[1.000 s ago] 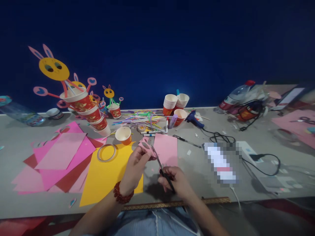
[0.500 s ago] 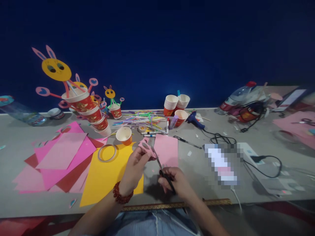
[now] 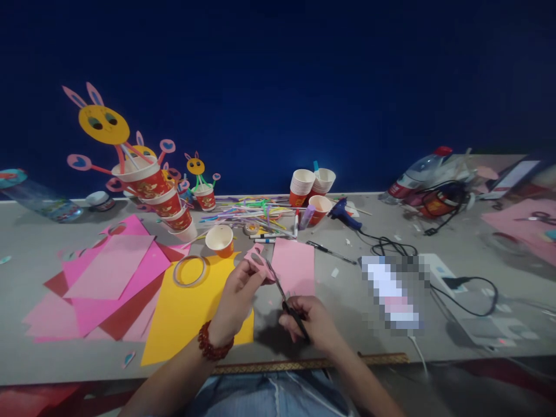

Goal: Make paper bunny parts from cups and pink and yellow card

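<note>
My left hand (image 3: 238, 295) pinches a small piece of pink paper (image 3: 257, 258) that has cut-outs in it. Black-handled scissors (image 3: 284, 298) are gripped in my right hand (image 3: 308, 318), their blades pointing up and left against the paper's right edge. Behind them a pink sheet (image 3: 294, 263) lies on the table. Under and beside my left hand is a yellow sheet (image 3: 186, 318), with a roll of tape (image 3: 176, 278) on its upper left part. A single paper cup (image 3: 223, 246) stands at the yellow sheet's top edge.
On the left lie stacked pink and red sheets (image 3: 104, 266) below red cups with rabbit figures (image 3: 145, 179). Drinking straws (image 3: 256, 211) and markers spread at the back, near stacked cups (image 3: 299, 188). To the right are a blue glue gun (image 3: 345, 214), a pen (image 3: 330, 252) and a power strip (image 3: 438, 266).
The scissor blades look closer together against the pink paper. Both hands stay almost in place; the whole view has shifted slightly.
</note>
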A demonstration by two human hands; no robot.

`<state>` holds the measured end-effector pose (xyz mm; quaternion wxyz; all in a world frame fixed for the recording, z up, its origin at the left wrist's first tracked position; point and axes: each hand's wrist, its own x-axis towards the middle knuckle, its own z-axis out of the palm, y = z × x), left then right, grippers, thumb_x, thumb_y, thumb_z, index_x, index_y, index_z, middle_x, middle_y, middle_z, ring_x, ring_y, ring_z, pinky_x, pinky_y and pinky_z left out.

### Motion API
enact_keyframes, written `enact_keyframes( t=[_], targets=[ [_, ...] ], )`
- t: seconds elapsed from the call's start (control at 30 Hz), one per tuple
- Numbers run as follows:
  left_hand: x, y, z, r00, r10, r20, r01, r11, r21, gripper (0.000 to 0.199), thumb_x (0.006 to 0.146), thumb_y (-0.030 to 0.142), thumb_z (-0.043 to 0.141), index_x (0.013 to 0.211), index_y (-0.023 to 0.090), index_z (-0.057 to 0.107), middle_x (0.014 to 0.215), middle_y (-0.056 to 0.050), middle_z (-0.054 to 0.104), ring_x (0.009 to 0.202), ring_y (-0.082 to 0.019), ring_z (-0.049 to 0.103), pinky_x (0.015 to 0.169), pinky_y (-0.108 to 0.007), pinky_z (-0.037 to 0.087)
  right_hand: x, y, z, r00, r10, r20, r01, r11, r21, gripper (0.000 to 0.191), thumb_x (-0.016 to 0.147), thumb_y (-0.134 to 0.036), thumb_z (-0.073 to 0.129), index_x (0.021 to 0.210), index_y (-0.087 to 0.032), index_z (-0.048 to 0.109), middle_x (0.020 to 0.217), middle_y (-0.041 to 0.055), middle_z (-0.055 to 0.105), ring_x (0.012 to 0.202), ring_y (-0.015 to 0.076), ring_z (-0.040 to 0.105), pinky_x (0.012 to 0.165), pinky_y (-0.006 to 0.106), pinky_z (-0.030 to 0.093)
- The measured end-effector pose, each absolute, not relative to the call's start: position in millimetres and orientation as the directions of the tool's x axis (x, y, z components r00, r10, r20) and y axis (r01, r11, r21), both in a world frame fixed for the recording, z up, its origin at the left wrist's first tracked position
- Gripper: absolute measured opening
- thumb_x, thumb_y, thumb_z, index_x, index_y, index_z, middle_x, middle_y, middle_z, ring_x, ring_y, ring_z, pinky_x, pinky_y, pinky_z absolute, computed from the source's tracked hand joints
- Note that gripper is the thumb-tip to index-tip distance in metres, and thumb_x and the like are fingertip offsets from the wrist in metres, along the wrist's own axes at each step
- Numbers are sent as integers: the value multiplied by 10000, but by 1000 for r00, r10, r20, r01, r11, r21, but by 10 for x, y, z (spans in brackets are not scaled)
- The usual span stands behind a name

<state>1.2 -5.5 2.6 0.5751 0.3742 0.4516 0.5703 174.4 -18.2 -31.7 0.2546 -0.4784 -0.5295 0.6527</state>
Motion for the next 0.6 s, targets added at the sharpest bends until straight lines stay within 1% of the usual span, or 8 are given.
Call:
enact_keyframes(
  t=[0.2, 0.37, 0.6],
  targets=[
    [-12, -49, 71, -48, 995, -85, -293, 68, 954, 165, 818, 328, 701, 815, 173, 647, 832, -17, 662, 814, -152, 614, 815, -282, 507, 1767, -158, -350, -421, 830, -366, 217, -300, -929, 466, 639, -520, 764, 530, -221, 424, 409, -62, 478, 370, 91, 432, 398, 202, 273],
    [-28, -53, 105, -33, 996, -83, -279, 71, 958, 156, 818, 325, 691, 807, 177, 645, 831, -20, 671, 823, -165, 627, 827, -298, 507, 1788, -147, -378, -442, 821, -362, 244, -278, -929, 492, 648, -565, 755, 535, -225, 416, 401, -61, 464, 367, 91, 425, 395, 207, 258],
    [-58, -47, 121, 7, 998, -64, -261, 63, 963, 135, 843, 308, 662, 809, 183, 625, 831, -15, 657, 829, -169, 625, 838, -309, 501, 1806, -139, -363, -450, 817, -362, 264, -265, -927, 542, 636, -594, 765, 520, -232, 379, 403, -53, 471, 380, 96, 436, 392, 207, 269]
  ],
)
